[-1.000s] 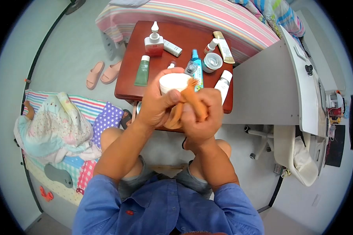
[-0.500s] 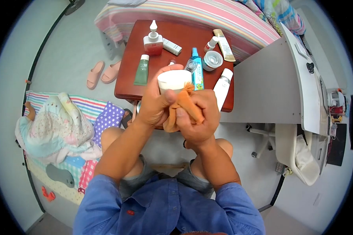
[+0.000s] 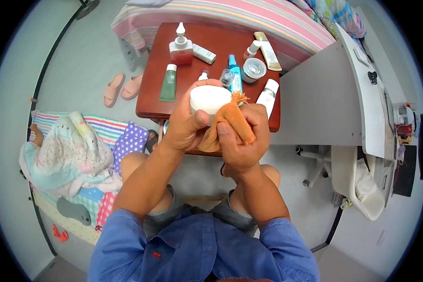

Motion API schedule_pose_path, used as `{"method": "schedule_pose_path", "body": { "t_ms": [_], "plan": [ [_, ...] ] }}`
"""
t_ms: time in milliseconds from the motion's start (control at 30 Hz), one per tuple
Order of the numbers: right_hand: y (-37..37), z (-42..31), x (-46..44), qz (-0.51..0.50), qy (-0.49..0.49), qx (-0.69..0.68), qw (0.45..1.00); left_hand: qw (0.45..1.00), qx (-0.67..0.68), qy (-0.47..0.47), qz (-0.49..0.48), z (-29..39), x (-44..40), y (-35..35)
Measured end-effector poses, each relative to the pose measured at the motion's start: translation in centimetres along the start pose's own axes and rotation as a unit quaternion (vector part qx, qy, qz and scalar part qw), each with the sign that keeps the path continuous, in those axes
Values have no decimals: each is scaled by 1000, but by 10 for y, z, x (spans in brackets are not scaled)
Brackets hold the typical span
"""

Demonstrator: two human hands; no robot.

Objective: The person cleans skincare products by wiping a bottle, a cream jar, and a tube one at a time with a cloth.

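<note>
A round white jar (image 3: 210, 97) is gripped in my left hand (image 3: 185, 123), above the front edge of the red-brown table (image 3: 150, 101). Fingers of my right hand (image 3: 246, 137) are wrapped round an orange cloth (image 3: 232, 121), whose fringed end touches the jar's right side. The cloth's lower part hangs between my hands. Just behind the jar are a small clear-capped container (image 3: 227, 77) and a blue spray bottle (image 3: 235, 75). A green tube (image 3: 168, 84) lies to the left, and a white bottle (image 3: 268, 97) to the right.
A pump bottle (image 3: 181, 49), a small tube (image 3: 204, 54), a clear-lidded jar (image 3: 254, 70), a small white-capped bottle (image 3: 252, 50) and a beige tube (image 3: 268, 51) are on the table's far half. Pink slippers (image 3: 113, 90) are at left, a grey desk panel (image 3: 315, 98) at right.
The cloth has unfolded somewhat beside the jar, and my right hand has shifted slightly right with it. My left hand still holds the jar.
</note>
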State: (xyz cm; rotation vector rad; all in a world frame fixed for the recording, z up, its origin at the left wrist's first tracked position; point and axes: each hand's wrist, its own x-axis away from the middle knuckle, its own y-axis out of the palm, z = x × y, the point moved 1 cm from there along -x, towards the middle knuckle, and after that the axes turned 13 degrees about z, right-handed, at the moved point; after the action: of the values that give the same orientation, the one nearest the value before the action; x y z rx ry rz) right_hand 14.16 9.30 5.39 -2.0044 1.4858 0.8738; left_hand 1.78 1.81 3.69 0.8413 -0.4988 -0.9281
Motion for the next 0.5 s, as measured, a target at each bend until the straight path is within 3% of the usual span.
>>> {"method": "schedule_pose_path", "body": {
  "t_ms": [100, 167, 233, 333, 400, 500],
  "plan": [
    [-2, -1, -9, 14, 57, -8, 998, 997, -74, -11, 5, 0, 2, 1],
    [-1, 1, -19, 90, 280, -93, 951, 994, -105, -7, 3, -3, 5, 5],
    [-2, 3, -16, 86, 262, -100, 956, 987, -154, 38, 4, -6, 5, 8],
    [-1, 0, -7, 90, 231, -104, 963, 994, -98, 44, 24, -4, 2, 8],
    [-2, -1, -4, 7, -10, 11, 1000, 993, -93, 65, 28, 0, -3, 4],
    [-2, -3, -6, -12, 3, 0, 1000, 982, -161, 101, -5, 4, -9, -6]
  ]
}}
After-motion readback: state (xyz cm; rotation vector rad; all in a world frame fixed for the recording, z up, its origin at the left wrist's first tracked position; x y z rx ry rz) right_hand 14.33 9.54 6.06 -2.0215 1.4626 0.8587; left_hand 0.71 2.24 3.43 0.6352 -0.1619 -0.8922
